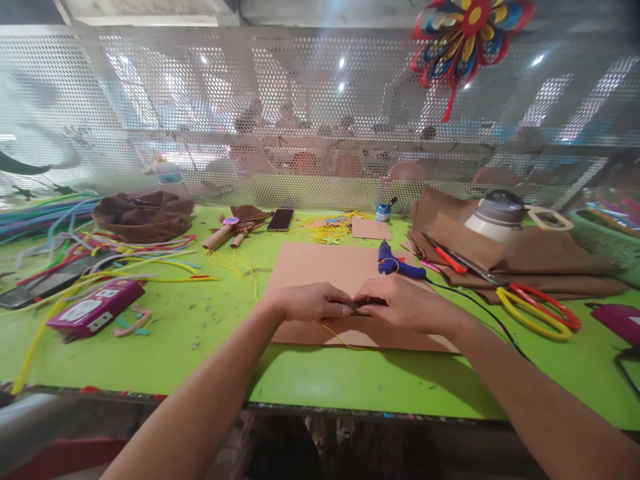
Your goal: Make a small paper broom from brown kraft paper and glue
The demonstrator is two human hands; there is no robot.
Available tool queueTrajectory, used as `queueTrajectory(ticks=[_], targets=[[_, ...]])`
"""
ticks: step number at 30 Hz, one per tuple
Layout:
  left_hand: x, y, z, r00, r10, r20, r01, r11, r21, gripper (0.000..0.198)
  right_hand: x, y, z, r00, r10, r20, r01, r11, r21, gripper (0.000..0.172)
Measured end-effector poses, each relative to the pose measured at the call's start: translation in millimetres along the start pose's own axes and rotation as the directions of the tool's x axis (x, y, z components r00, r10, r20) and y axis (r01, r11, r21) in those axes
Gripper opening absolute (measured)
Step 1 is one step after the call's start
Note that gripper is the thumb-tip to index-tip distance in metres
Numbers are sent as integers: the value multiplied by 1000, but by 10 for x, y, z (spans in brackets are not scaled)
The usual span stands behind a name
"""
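left hand [323, 304] and right hand [395, 303] pinching a small dark brown piece [355, 308]; loose thin yellow string [343, 341] could snag if tugged

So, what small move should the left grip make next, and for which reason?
Perhaps the left grip should draw the yellow strand aside while the right grip steadies the small dark piece: both grips seem to pinch that piece, and the strand lies loose below them on the pinkish board, where it might snag.
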State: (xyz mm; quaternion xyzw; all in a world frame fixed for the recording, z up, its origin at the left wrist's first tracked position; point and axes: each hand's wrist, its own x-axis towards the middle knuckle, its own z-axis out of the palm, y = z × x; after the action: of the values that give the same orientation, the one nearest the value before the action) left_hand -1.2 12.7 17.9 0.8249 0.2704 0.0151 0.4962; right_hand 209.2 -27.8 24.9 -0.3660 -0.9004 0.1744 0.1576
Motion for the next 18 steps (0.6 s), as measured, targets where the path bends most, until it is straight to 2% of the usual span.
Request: queueTrajectory(ticks=[9, 18], targets=[[30, -10, 22, 1000, 21, -11, -21, 998, -54, 32, -16, -37, 8, 999, 49, -7, -49, 998, -35, 24], [57, -13, 40, 1000, 2, -25, -3, 1000, -17, 30, 12, -60, 41, 997, 66, -31, -68, 993, -94, 21]])
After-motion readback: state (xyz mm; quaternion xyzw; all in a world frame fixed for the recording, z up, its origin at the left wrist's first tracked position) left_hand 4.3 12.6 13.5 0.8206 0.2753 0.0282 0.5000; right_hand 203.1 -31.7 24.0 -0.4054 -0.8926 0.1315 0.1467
